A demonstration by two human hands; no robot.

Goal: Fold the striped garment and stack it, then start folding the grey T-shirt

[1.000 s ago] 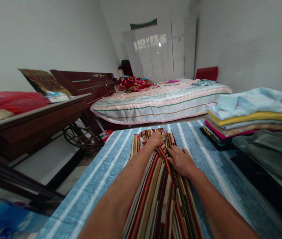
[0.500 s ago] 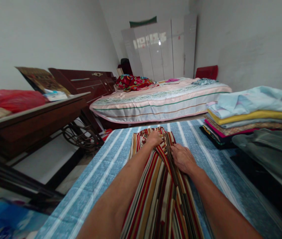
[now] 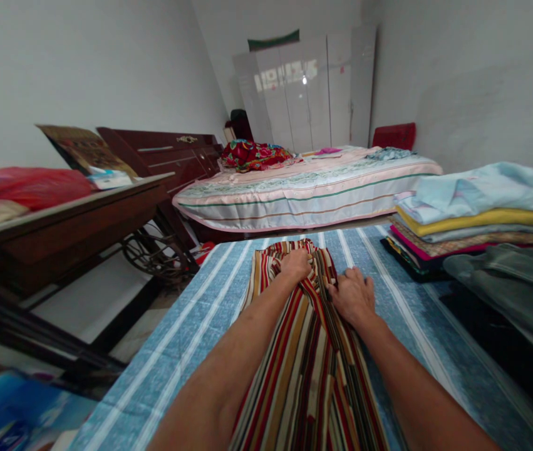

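Observation:
Long striped trousers (image 3: 301, 351) in red, tan, cream and black lie lengthwise before me, the gathered waistband at the far end. My left hand (image 3: 295, 265) is closed on bunched cloth just below that waistband; its fingertips are partly hidden. At the right edge of the trousers, my right hand (image 3: 354, 295) rests with its fingers apart, some on the blue striped cover (image 3: 402, 326). Its thumb side touches the cloth.
A stack of folded clothes (image 3: 477, 219) stands on the right, with dark green folded cloth (image 3: 510, 282) nearer me. Beyond is a bed with a pale spread (image 3: 294, 203). A wooden table (image 3: 73, 219) bearing a red plastic bag (image 3: 36, 186) stands at left.
My right hand has shifted slightly right and its fingers have spread away from the trousers' edge. My left hand stays on the cloth near the waistband.

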